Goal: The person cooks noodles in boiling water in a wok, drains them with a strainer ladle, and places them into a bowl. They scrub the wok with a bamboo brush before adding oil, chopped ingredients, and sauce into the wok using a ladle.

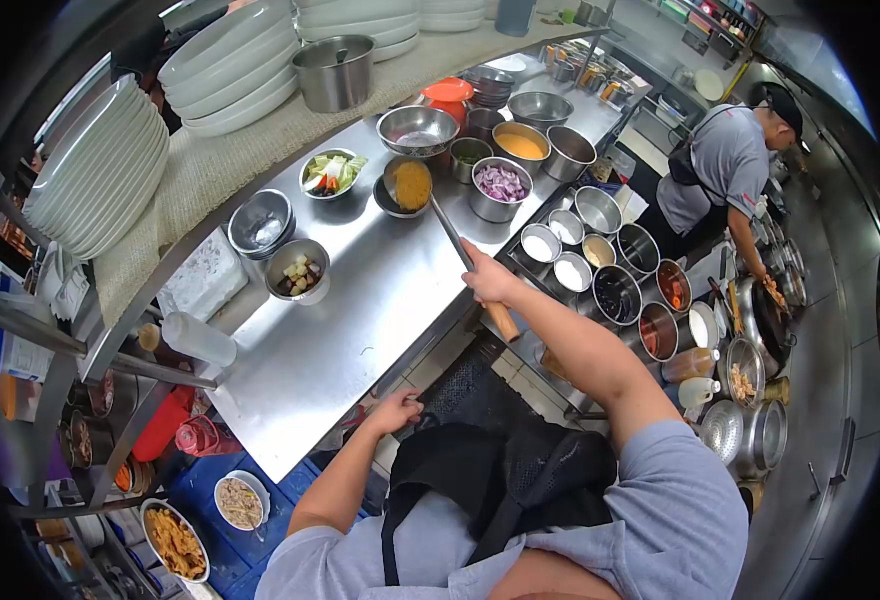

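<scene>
My right hand (490, 280) is closed round the handle of a long ladle (450, 232). The ladle's bowl, at the far end, holds a yellow-brown food (413, 186) and is tilted over a dark-rimmed metal bowl (388, 205) on the steel counter. My left hand (397, 411) hangs low by the counter's near edge, its fingers curled; whether anything is in them cannot be made out. Left of the ladle is a bowl of cut vegetables (332, 174). To its right stands a pot of chopped purple onion (501, 184).
The steel counter (360, 300) carries stacked metal bowls (261, 224) and a bowl of cubed food (298, 272). Plates (100, 170) line the shelf above. Sauce pots (617, 294) stand at the right; beyond, a co-worker (720, 160) leans over a wok.
</scene>
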A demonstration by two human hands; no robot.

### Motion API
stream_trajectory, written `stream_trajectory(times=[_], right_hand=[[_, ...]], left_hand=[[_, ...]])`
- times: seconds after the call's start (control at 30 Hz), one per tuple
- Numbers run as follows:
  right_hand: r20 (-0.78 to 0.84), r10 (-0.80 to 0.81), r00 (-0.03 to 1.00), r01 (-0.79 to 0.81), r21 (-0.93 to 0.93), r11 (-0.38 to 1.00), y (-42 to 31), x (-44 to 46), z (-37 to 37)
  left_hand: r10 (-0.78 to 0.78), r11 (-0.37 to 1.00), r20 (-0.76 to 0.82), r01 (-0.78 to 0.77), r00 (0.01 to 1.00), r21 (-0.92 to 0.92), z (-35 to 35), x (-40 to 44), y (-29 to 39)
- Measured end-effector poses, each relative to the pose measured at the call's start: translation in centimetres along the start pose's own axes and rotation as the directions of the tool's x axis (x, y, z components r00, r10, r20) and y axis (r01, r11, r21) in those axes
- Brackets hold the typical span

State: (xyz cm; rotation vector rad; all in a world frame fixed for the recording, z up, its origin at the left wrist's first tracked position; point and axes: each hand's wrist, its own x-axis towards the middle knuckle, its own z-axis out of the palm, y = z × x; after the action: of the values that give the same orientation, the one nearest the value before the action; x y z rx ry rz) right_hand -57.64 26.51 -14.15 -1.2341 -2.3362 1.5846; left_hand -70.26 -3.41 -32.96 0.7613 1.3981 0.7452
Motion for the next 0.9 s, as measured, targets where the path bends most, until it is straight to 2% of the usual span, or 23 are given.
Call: stream_trajectory(times=[0.03,0.07,0.1,0.13,0.17,0.23,0.3,0.37,0.43,0.5,0.57,0.63,0.73,0.8,0.83,0.9], right_hand=[[-0.002,0.004,1.000,-0.004,0.000,1.000,2.6,1.2,0.2],[-0.106,-0.184,0.977,0.145,-0.304,0.942,3.0,1.1,0.3],[-0.146,-0.386,0.911,0.233,-0.591,0.773,3.4,1.3,0.2],[-0.120,-0.149,0.982,0.045,-0.615,0.787,4.0,1.1,-0.6],[-0.129,-0.139,0.982,0.032,-0.612,0.790,3.0,-0.1,-1.2],[-0.188,-0.149,0.971,-0.029,-0.709,0.704,2.4,-1.6,-2.2],[-0.218,-0.249,0.944,0.044,-0.661,0.749,3.7,-2.6,-3.4],[-0.221,-0.294,0.930,0.122,-0.570,0.812,3.6,-5.1,-4.7],[-0.242,-0.261,0.935,0.091,-0.547,0.832,4.5,-7.1,-5.9],[-0.203,-0.233,0.951,0.102,-0.505,0.857,6.4,-9.3,-7.4],[-0.197,-0.123,0.973,0.015,-0.478,0.879,7.4,-12.7,-8.7],[-0.264,-0.187,0.946,0.043,-0.468,0.883,9.6,-16.6,-10.3],[-0.352,-0.191,0.916,0.071,-0.325,0.943,13.3,-22.1,-13.7],[-0.334,0.012,0.942,-0.047,-0.098,0.994,14.7,-26.0,-16.3],[-0.365,0.022,0.931,-0.055,-0.081,0.995,16.5,-27.4,-17.1],[-0.491,-0.157,0.857,0.109,-0.124,0.986,19.9,-29.4,-18.5]], left_hand=[[-0.001,1.000,0.005,0.001,1.000,-0.001,0.2,0.2,0.9],[0.015,0.997,0.031,-0.013,0.999,-0.071,0.3,0.2,2.1],[0.035,0.990,0.057,-0.027,0.998,-0.140,0.1,0.6,3.2],[0.062,0.980,0.070,-0.048,0.996,-0.194,-0.3,1.3,3.7],[0.059,0.981,0.083,-0.043,0.995,-0.190,-0.9,2.0,4.6],[0.136,0.982,0.077,-0.124,0.988,-0.141,-3.0,4.1,7.4],[0.142,0.978,-0.035,-0.145,0.989,-0.148,-4.9,6.1,11.8],[0.205,0.915,-0.220,-0.267,0.954,-0.303,-7.7,10.4,14.8],[0.139,0.833,-0.483,-0.366,0.865,-0.415,-10.7,15.9,18.0],[0.029,0.887,-0.675,-0.330,0.737,-0.323,-13.5,21.2,20.2],[-0.128,0.837,-0.670,-0.283,0.731,-0.469,-14.2,23.3,22.5],[-0.166,0.801,-0.623,-0.264,0.764,-0.537,-14.7,25.5,22.7],[-0.119,0.814,-0.657,-0.305,0.744,-0.494,-14.9,27.2,22.2],[-0.109,0.793,-0.679,-0.348,0.726,-0.500,-14.7,27.6,22.2],[-0.127,0.781,-0.691,-0.357,0.712,-0.512,-15.2,28.2,21.7],[-0.145,0.832,-0.779,-0.352,0.610,-0.429,-14.6,27.8,22.1]])
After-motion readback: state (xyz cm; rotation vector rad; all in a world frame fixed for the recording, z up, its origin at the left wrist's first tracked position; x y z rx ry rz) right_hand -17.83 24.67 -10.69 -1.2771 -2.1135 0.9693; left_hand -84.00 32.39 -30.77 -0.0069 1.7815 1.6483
